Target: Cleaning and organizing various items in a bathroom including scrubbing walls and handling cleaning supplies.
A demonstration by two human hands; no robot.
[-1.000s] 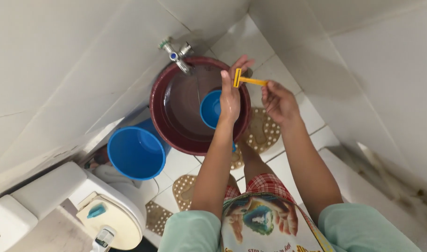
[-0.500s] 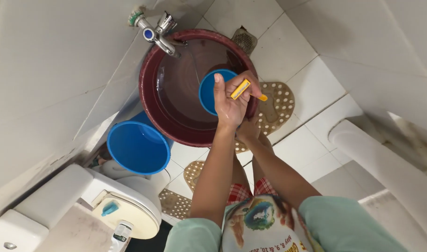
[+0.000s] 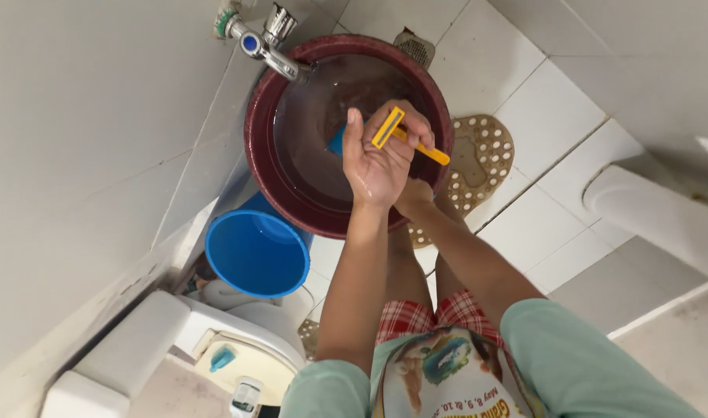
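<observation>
White tiles cover the floor (image 3: 540, 101) and walls of this small bathroom, and one dark red basin (image 3: 265, 155) of water sits on the floor under a metal tap (image 3: 262, 40) with a blue cap. Above the basin, the left hand (image 3: 377, 166) is raised palm up, its fingers curled around one yellow razor (image 3: 404, 138), the head toward the basin's middle and the handle pointing to its right rim. The right hand (image 3: 412, 200) is mostly hidden beneath the left wrist, so I cannot tell whether it is closed or holding anything. One blue bucket (image 3: 255, 251) stands just beside the basin, and one white toilet (image 3: 214, 340) lies beyond the bucket. Two perforated tan mats lie near the basin, one (image 3: 481, 159) touching its right side.
</observation>
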